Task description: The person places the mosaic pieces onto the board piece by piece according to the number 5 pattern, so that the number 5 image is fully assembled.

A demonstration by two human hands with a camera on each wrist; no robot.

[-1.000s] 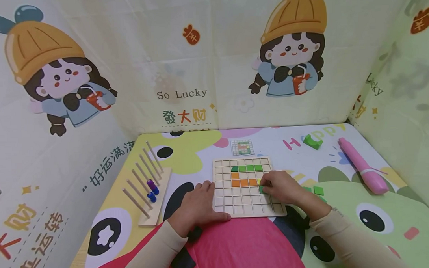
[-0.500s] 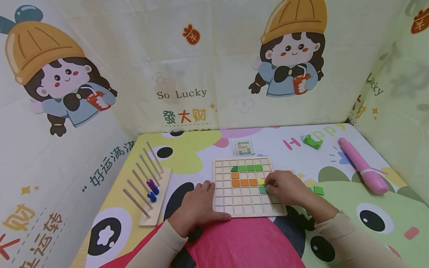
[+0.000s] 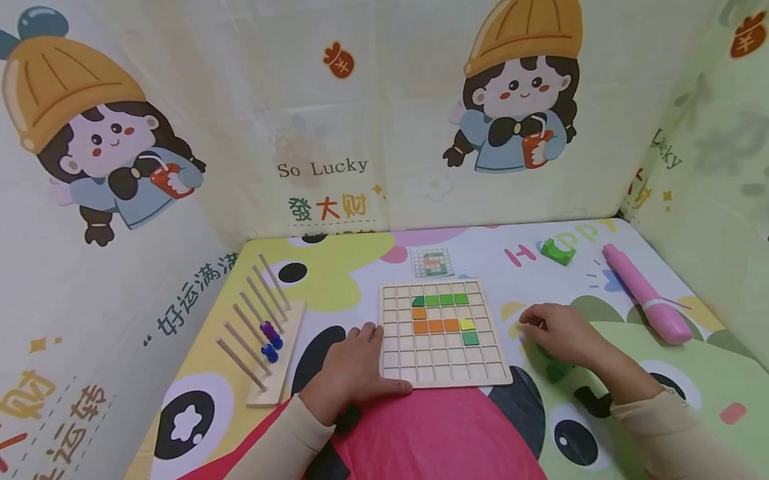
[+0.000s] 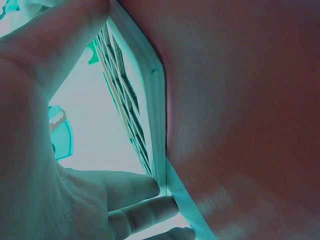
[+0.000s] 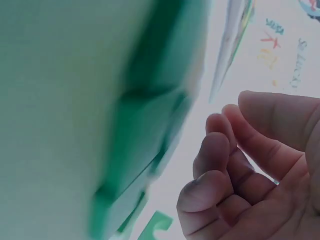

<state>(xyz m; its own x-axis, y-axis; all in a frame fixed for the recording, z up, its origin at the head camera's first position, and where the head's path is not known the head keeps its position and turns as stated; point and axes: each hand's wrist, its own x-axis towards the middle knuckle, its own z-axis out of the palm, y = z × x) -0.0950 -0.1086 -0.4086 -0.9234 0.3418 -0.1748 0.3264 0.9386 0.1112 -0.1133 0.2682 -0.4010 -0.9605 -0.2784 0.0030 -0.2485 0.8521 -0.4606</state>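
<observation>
Left hand (image 3: 353, 365) is bracing the near-left corner of the wooden grid board (image 3: 398, 359), thumb along the near edge, fingers pretty straight against the left side. Right hand (image 3: 564, 332) is off to the right of the board, fingers loosely curled, thumb close to them, and nothing visible in it. Just under that hand are some loose green tiles (image 5: 137, 132), blurry in the right wrist view so I can't count them.

Progress-wise, I'd call it partway. On the board there's a far row of green tiles (image 3: 446, 299), orange tiles (image 3: 435, 326) down and across, a yellow tile (image 3: 466, 324) at the end, one green tile (image 3: 470, 339) below it. If the little pattern card (image 3: 433, 263) behind is the guide, the lower part looks left to do, though it's too tiny to read properly.

Board itself: pale wood, lying flat, square cells; the far row's left tile has a cut corner.
</observation>
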